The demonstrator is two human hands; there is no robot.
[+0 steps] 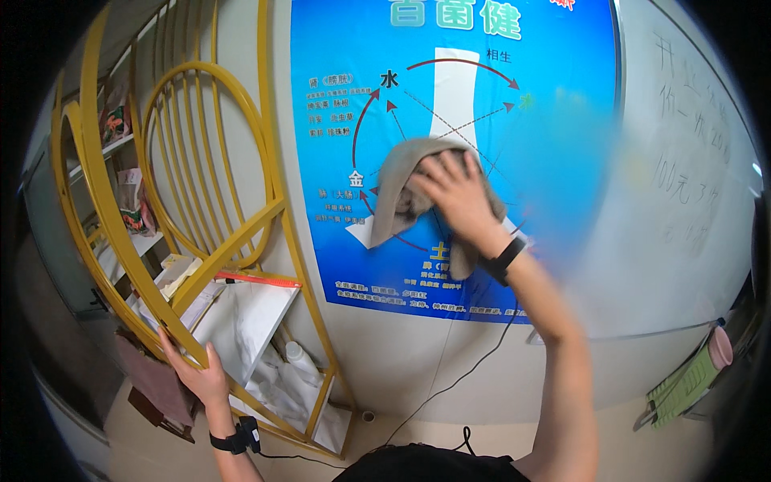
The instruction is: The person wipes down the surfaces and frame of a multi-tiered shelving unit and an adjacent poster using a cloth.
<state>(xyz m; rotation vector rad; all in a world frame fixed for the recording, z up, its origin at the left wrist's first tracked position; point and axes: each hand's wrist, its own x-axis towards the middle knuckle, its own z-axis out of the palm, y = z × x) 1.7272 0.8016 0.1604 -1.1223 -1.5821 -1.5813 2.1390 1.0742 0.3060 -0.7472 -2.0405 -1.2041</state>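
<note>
My right hand (455,193) lies spread over a grey-brown cloth (394,181) and presses it against a blue wall poster (337,259). The cloth hangs in folds around and below the hand, over the middle of the poster's diagram of arrows and writing. My left hand (202,373) is at the lower left, its fingers and thumb around a yellow metal bar of a shelf rack (181,343). Each wrist bears a black strap; a small device shows on the left one.
A whiteboard (668,241) with handwriting adjoins the poster at right. White shelves (241,319) hold papers, a red strip (259,279) and a white bottle (301,356). A black cable (449,385) hangs below the poster. A green folding item (680,385) stands at far right.
</note>
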